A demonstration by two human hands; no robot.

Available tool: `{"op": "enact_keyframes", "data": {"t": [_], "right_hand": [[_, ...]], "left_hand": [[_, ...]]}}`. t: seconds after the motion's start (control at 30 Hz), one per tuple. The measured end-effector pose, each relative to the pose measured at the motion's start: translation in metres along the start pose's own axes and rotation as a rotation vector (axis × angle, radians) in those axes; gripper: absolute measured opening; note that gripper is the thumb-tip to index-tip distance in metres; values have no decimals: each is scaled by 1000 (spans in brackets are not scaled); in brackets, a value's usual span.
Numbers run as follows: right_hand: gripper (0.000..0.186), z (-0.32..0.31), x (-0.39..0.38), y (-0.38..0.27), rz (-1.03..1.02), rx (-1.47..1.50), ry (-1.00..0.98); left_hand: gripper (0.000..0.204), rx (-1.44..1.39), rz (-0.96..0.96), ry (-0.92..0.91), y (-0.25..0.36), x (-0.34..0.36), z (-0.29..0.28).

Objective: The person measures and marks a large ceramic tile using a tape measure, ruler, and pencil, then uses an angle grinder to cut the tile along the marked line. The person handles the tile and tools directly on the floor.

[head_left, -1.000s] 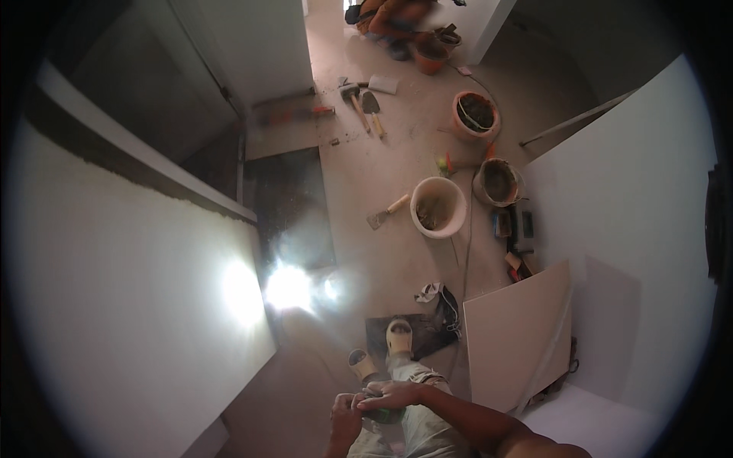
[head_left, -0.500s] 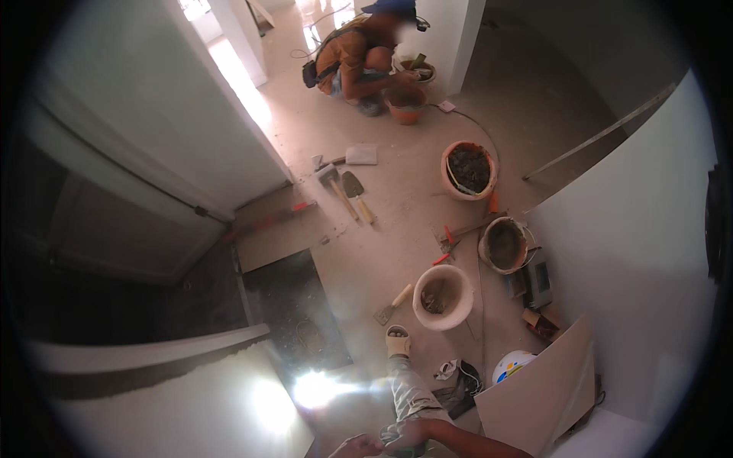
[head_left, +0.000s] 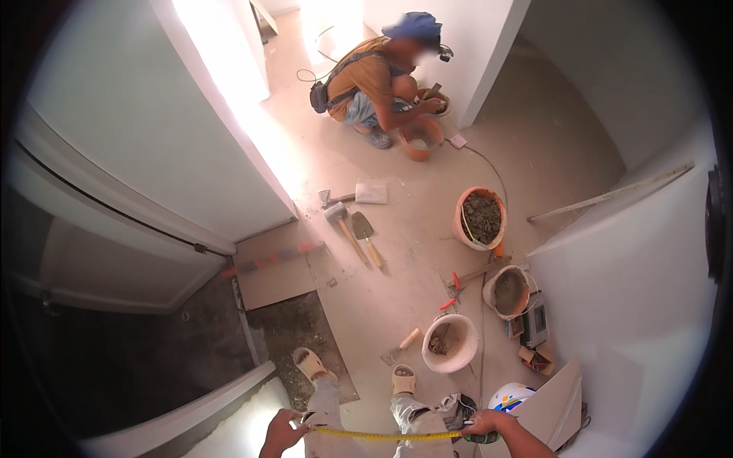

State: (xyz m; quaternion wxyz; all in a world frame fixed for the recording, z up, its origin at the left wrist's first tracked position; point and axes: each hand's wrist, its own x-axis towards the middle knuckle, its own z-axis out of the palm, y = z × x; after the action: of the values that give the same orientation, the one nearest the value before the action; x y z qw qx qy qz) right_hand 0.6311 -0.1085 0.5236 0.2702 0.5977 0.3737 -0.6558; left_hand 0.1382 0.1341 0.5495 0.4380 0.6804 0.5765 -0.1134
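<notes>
A yellow tape measure blade (head_left: 380, 436) is stretched between my two hands at the bottom, across my trousered legs. My left hand (head_left: 286, 427) is closed on its left end. My right hand (head_left: 490, 426) is closed on the dark green tape case (head_left: 479, 438) at the other end; a small pale item shows at its fingers, too small to name. My sandals (head_left: 310, 364) stand apart below me, the left one at a dark recess (head_left: 284, 332) in the floor. A white bucket (head_left: 463, 336) and a wooden-handled scraper (head_left: 409, 341) lie in front of my right foot.
A crouching co-worker (head_left: 363, 84) works at buckets at the back. A mallet (head_left: 347, 233), trowel (head_left: 365, 237) and red level (head_left: 267, 259) lie mid-floor. Mortar buckets (head_left: 482, 217) and a leaning board (head_left: 542, 404) line the right, a door frame (head_left: 244, 371) the left.
My hands have moved from together to wide apart, drawing out the yellow blade. My left foot has stepped forward onto the recess, and the view has tilted up toward the co-worker.
</notes>
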Motion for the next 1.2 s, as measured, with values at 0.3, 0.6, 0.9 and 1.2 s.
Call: {"op": "enact_keyframes", "data": {"t": [0.3, 0.6, 0.9, 1.2], "right_hand": [[79, -15, 74, -107, 136, -33, 34], [71, -135, -1, -207, 445, 139, 239], [22, -167, -11, -169, 400, 589, 301], [37, -131, 156, -351, 224, 558, 457]], "left_hand": [[33, 131, 632, -617, 18, 129, 9], [24, 479, 266, -106, -227, 271, -66], [24, -37, -310, 367, -319, 349, -153], [25, -98, -396, 354, -353, 422, -36]]}}
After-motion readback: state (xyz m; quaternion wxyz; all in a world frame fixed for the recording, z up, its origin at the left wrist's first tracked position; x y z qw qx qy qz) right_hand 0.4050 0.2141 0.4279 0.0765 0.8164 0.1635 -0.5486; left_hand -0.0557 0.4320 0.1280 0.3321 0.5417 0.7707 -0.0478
